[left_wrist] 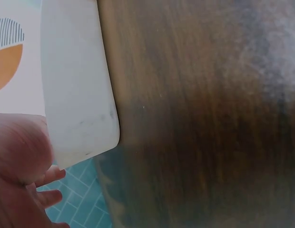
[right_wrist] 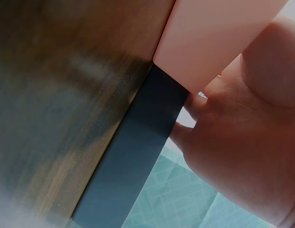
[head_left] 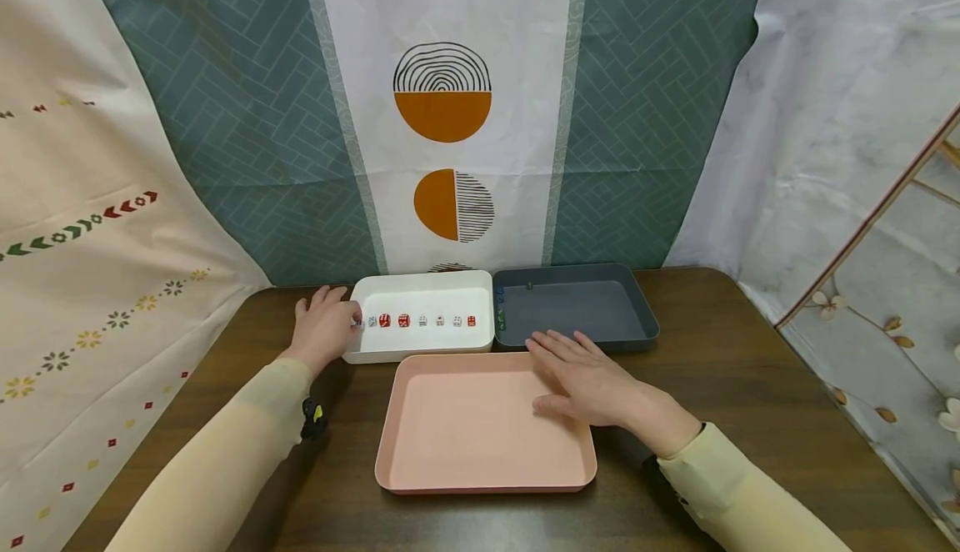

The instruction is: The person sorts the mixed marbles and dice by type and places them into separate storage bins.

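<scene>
In the head view, a row of small red and pale dice lies across the white tray. My left hand reaches over that tray's left end, its thumb and a finger pinching a small bluish die at the row's left tip, mostly hidden. The other fingers stretch out behind the tray's wall; the left wrist view shows them beyond the white side. My right hand hovers with straight fingers over the far right corner of the pink tray, holding nothing.
A dark grey tray stands beside the white one, with several small green and blue dice along its left side. All three trays sit on a brown wooden table. Patterned cloths hang behind and at both sides.
</scene>
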A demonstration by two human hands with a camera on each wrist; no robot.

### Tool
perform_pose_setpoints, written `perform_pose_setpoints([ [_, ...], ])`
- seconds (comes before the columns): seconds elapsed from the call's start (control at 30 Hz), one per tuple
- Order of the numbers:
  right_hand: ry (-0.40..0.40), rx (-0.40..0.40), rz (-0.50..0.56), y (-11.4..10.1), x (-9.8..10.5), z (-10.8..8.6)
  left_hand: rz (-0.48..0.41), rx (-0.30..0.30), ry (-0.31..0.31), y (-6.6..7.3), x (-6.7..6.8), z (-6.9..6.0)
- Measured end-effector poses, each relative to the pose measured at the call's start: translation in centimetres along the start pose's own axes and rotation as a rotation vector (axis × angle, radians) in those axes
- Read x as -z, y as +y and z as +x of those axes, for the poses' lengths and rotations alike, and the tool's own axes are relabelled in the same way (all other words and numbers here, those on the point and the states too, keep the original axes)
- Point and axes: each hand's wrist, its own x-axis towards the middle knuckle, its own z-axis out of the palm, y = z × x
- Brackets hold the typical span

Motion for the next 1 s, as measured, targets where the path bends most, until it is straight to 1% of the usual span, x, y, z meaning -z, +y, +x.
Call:
perform_pose_setpoints([
  [0.33, -0.003, -0.003, 0.000, -0.3, 0.3, 0.0, -0.024, 0.026, -0.028, -0.6, -0.4, 0.7],
  [0.77, 0.007, 0.007, -0.003, -0.1, 0.0, 0.1, -0.027, 0.041, -0.055, -0.7, -0.6, 1.1],
  [1.0, 0.011, 0.009, -0.005, 0.0, 0.0, 0.0, -0.029, 0.038, -0.056, -0.8, -0.7, 1.2],
])
